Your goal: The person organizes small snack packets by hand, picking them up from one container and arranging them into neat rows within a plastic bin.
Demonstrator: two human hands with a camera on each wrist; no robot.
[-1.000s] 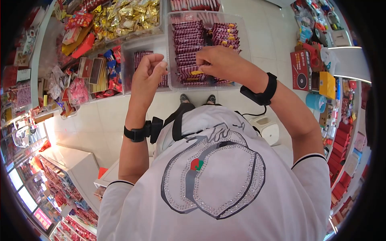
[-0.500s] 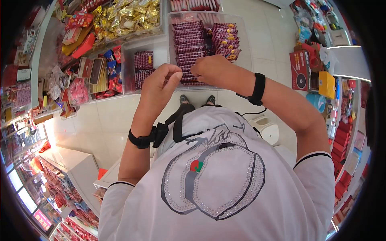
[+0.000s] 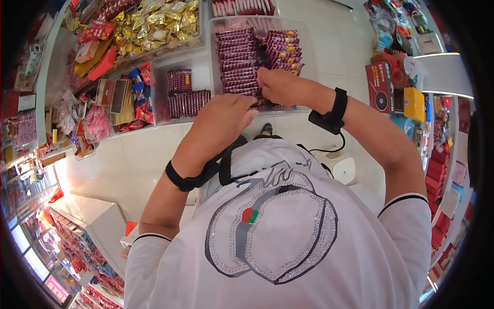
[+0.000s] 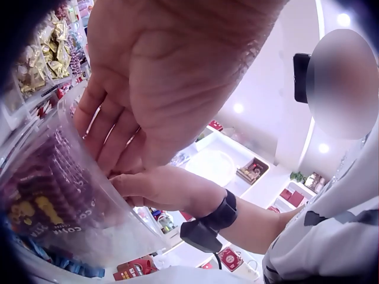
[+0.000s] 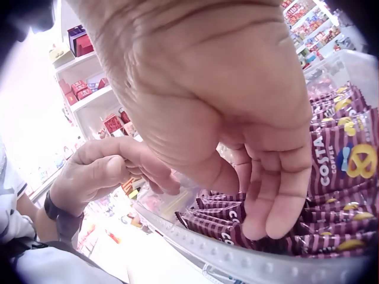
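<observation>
Purple striped snack packets [image 3: 237,56] stand in rows inside a clear plastic bin [image 3: 315,41]. My right hand [image 3: 288,87] reaches into the bin's near part, between the rows. In the right wrist view its fingers [image 5: 281,207] point down, nearly straight, with the tips on striped packets [image 5: 343,160] lettered COSTA; its thumb is hidden there. Over the bin's near left corner lies my left hand [image 3: 221,121], fingers extended toward the packets. The left wrist view shows these fingers [image 4: 109,127] side by side at the clear wall, with no packet visible in them.
A second clear bin [image 3: 198,64] on the left holds more purple packets [image 3: 189,104]. Behind it are gold-wrapped candies [image 3: 164,26]; red and blue packets [image 3: 140,103] lie further left. A white stool [image 3: 343,167] stands on the floor to the right.
My left hand has moved right, from over the left bin to the near corner of the packet bin, uncovering packets in the left bin. My right hand came nearer, then shifted slightly right.
</observation>
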